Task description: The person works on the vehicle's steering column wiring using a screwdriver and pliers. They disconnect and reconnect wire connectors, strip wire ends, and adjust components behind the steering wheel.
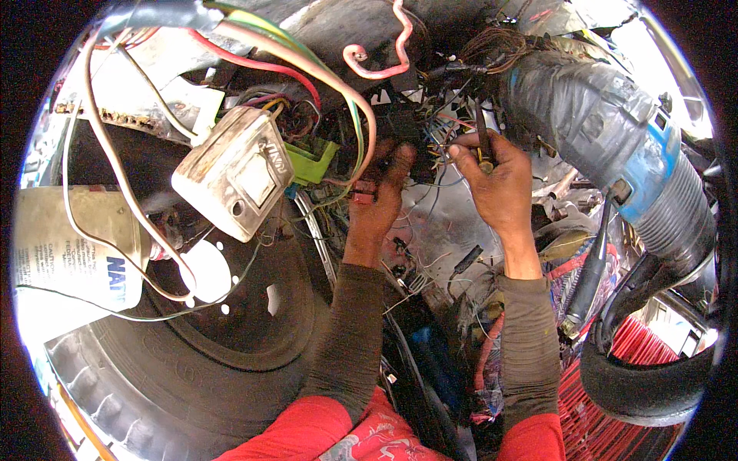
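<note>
In the upper middle, my left hand is closed at a black connector block, its thumb pressed against the block's lower part. A small red plug lies against this hand. My right hand is closed around a screwdriver, whose dark shaft points up and away and whose yellowish end shows by the palm. Its thumb and index finger reach toward thin loose wires between the hands. What the left fingers do behind the block is hidden.
A grimy white box hangs by cables at left, beside a green connector. Below are a large tyre and a pale container. At right are a taped grey hose, a black lever and red strands.
</note>
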Demonstrator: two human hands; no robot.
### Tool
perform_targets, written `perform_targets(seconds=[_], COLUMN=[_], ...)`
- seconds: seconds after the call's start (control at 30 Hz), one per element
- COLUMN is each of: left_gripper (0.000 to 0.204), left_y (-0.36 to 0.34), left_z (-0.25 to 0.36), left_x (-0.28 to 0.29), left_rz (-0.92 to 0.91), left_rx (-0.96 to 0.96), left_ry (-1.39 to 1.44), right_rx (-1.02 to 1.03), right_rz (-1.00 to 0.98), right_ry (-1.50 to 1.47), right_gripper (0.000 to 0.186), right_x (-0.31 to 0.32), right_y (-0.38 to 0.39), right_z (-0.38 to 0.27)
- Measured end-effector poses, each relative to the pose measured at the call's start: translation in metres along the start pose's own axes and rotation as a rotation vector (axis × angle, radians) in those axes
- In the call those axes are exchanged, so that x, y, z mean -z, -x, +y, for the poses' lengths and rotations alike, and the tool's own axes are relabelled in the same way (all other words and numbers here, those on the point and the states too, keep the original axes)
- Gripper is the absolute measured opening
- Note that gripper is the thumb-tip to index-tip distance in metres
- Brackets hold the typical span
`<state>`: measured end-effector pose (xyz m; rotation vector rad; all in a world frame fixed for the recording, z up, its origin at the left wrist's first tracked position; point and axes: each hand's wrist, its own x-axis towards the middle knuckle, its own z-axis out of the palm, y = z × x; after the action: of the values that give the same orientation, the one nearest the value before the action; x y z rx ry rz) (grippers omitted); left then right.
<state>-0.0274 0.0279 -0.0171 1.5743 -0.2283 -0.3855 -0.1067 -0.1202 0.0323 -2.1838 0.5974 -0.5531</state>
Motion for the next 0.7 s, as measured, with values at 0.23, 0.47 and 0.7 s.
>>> perform_targets(seconds=[0.23, 0.47, 0.7], left_gripper=[0.029, 0.026, 0.024], left_y=[-0.003, 0.051, 0.081], left_z=[-0.022, 0.008, 0.069], left_x=[-0.002, -0.022, -0.017], left_rz=[0.070, 0.304, -0.192], left_rx=[-0.013, -0.063, -0.132], left_ry=[0.028, -0.382, -0.164], right_rx=[-0.027, 0.195, 0.351], right_rz=[0.154, 0.347, 0.254], right_ry=[0.083, 0.072, 0.228], right_gripper=[0.012, 0.016, 0.030], right_x=[0.006, 0.019, 0.054], right_y=[0.027, 0.086, 0.106], right_z=[-0.011, -0.019, -0.027])
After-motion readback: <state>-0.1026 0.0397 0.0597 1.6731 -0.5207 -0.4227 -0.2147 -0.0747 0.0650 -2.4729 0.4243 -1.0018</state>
